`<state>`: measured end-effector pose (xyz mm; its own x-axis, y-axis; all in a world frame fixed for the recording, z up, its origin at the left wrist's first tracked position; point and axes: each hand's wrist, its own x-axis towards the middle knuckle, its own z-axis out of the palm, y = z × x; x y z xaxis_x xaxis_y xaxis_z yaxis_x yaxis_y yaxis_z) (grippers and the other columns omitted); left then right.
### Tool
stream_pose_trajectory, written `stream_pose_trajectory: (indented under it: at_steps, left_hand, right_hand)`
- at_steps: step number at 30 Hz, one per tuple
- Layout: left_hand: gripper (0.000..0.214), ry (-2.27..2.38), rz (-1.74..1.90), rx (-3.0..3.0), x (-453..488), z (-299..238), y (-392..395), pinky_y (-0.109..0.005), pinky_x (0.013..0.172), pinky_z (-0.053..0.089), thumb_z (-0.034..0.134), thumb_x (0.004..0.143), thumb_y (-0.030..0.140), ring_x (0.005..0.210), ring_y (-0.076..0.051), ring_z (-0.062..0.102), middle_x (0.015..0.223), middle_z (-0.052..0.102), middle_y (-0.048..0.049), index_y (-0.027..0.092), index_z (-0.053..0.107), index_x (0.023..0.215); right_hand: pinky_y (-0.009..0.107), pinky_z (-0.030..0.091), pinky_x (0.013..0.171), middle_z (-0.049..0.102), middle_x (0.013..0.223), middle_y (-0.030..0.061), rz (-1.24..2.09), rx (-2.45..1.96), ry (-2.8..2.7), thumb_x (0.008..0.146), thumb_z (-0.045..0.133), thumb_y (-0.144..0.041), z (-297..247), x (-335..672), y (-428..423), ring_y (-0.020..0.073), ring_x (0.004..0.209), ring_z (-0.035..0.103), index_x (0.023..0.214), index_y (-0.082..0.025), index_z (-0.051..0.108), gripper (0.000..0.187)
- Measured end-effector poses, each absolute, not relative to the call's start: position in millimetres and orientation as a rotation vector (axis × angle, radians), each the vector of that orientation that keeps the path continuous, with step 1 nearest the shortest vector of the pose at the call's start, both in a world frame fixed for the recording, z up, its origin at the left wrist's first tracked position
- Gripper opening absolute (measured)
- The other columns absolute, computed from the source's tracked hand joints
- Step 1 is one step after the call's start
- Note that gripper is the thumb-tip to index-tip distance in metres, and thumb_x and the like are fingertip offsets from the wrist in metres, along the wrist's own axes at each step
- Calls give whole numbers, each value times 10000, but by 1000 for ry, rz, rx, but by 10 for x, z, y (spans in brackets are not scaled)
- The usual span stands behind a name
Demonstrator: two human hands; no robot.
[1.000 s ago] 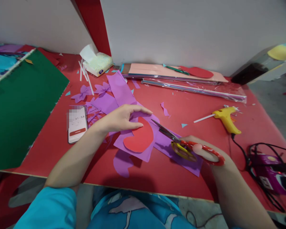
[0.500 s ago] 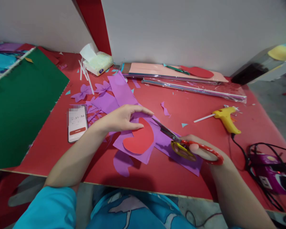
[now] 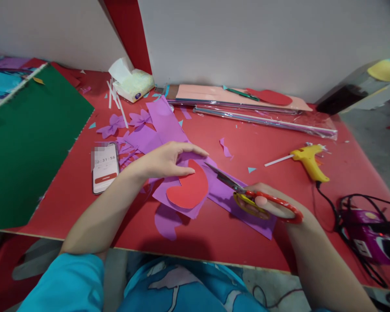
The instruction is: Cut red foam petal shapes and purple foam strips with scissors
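My left hand (image 3: 169,160) pinches a red paper heart (image 3: 193,190) together with the purple paper (image 3: 162,193) under it, thumb on top of the heart. To the right, my right hand (image 3: 263,197) has its fingers through the red and yellow handles of the scissors (image 3: 225,178). The blades look nearly closed, their tips close to the right edge of the heart and purple sheet. Beneath lie a long purple paper strip (image 3: 247,212) and a cut purple paper piece (image 3: 166,225) with a curved edge.
A phone (image 3: 105,169), purple paper flowers (image 3: 112,126) and scraps lie left, beside a green board (image 3: 29,147). Behind stand a tissue box (image 3: 134,84) and plastic-wrapped paper packs (image 3: 263,117). A yellow glue gun (image 3: 310,162) with a cord lies right, near a purple device (image 3: 364,236).
The red heart and purple sheet have shifted slightly left and up in my left hand. The scissors' tips have moved slightly left along with them.
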<state>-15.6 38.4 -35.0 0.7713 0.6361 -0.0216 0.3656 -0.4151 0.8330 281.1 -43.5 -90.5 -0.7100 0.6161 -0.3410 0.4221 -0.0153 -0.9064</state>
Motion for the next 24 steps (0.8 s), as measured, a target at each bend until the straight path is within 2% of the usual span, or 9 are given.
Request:
stream_pose_trajectory:
  at_steps: [6,24]
  left_hand:
    - [432,758,359,2051,-160,-348,390,-261,882,443,592,730,133,1060,-162,567,1154,616,-60,170,548,1158]
    - [427,777,340,2051,-167,-304,384,-263,875,451,590,736,118,1051,-164,572,1163,613,-72,163,549,1159]
  right_hand:
    - [249,227,405,405,470,-39,1886,-1102,-1953,722,319,-767,-949,2828,-431,78,397,337,615,-181,423,605]
    - [230,221,374,374,448,-38,1732,-1197,-2020,688,304,-801,-859,2756,-415,71,384,313,565,-188,397,632]
